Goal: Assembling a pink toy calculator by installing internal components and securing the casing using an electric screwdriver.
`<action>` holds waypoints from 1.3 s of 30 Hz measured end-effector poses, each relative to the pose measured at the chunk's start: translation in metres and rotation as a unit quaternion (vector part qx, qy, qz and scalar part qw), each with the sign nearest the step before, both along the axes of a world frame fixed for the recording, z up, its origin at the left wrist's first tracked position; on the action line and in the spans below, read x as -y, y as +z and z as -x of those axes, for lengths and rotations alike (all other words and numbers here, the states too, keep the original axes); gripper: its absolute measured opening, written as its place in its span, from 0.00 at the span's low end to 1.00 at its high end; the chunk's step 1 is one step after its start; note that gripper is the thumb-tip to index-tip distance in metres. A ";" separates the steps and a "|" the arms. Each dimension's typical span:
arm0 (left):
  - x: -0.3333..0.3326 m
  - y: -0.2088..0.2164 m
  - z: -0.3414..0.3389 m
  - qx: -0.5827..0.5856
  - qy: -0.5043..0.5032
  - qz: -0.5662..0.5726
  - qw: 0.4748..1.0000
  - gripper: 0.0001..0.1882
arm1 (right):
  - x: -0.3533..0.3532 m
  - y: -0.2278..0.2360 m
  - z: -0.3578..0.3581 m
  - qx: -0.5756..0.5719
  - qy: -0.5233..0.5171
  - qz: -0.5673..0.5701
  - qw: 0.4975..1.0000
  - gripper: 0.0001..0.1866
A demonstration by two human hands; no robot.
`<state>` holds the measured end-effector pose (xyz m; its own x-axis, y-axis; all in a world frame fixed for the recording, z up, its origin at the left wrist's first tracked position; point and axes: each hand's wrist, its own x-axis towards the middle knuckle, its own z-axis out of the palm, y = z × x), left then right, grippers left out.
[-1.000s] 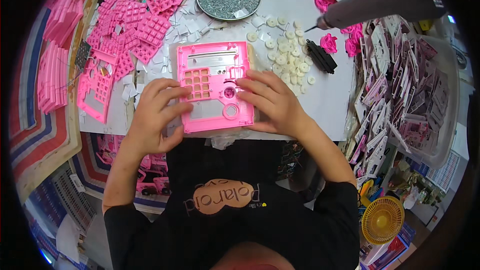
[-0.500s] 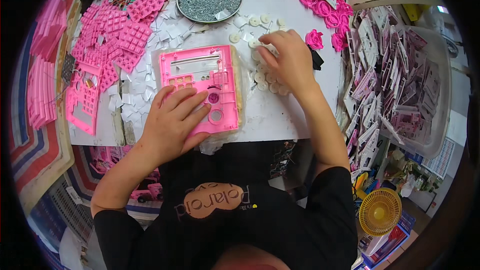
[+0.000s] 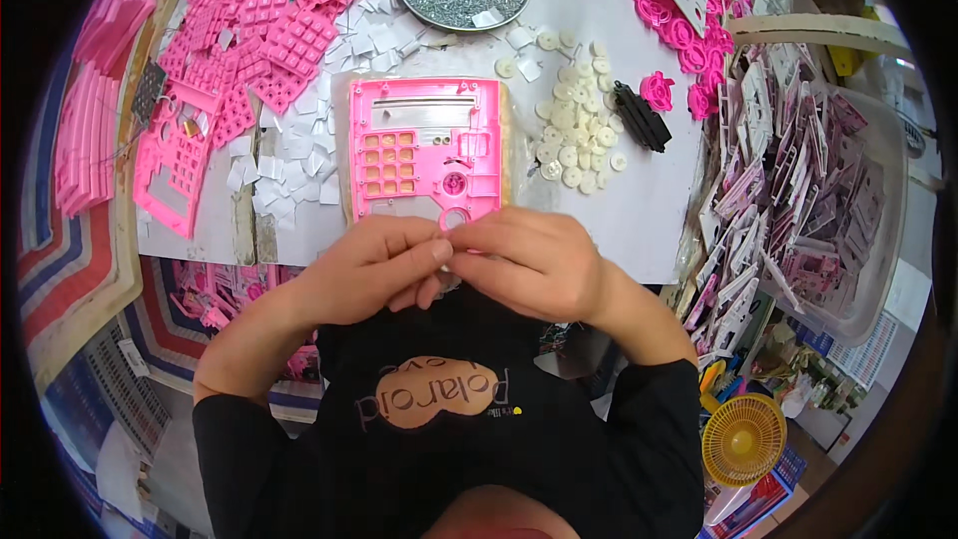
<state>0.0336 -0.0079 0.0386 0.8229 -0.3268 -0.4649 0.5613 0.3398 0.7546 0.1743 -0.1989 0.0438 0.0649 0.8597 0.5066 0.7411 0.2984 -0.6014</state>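
The left hand and the right hand meet at the lower edge of the pink casing. Their fingers are bent, with the tips close together; whether they grasp some small thing between them, one cannot tell. The casing lies on a yellowish pad upon the table, left of the white discs and the black part.

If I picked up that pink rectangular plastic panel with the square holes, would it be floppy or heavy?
The pink rectangular plastic panel is probably stiff, because its visible edges look straight. It's likely light for its size, with many openings through it. Lying flat, it probably wouldn't roll if pushed.
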 end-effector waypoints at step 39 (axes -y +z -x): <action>-0.097 -0.049 -0.220 0.231 -0.018 -0.774 0.589 0.09 | -0.036 -0.036 0.014 0.017 -0.339 0.198 0.920 0.14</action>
